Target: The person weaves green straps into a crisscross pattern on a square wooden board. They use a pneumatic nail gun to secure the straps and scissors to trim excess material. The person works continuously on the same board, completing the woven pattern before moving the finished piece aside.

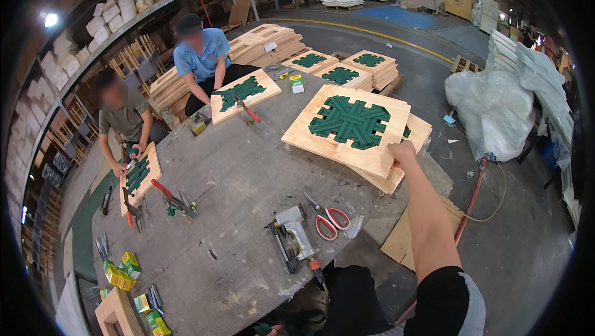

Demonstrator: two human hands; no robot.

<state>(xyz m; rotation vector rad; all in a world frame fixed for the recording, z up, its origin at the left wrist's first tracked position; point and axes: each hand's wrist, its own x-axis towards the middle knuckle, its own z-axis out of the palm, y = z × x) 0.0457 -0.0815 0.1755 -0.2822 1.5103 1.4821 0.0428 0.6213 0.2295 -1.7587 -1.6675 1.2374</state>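
My right hand (404, 153) grips the near right edge of a square plywood panel (300, 126). Woven green webbing (350, 122) fills the cutout in its middle. This panel lies on top of at least one similar panel (420, 130), which sticks out at the right. At the lower edge of the view, only a small part of my left hand (273, 330) shows, closed on green webbing (307, 318). A grey staple gun (295, 237) with a hose lies on the table before me. Scissors with red and white handles (328, 219) rest just right of it.
Across the worn table (229, 231), two people handle webbed panels (246, 96) (140, 178). Red-handled pliers (176, 201) and yellow-green boxes (124, 270) lie on the left. Stacked panels (375, 69) stand beyond; a plastic-wrapped bundle (489, 110) and red hose (469, 209) are at right.
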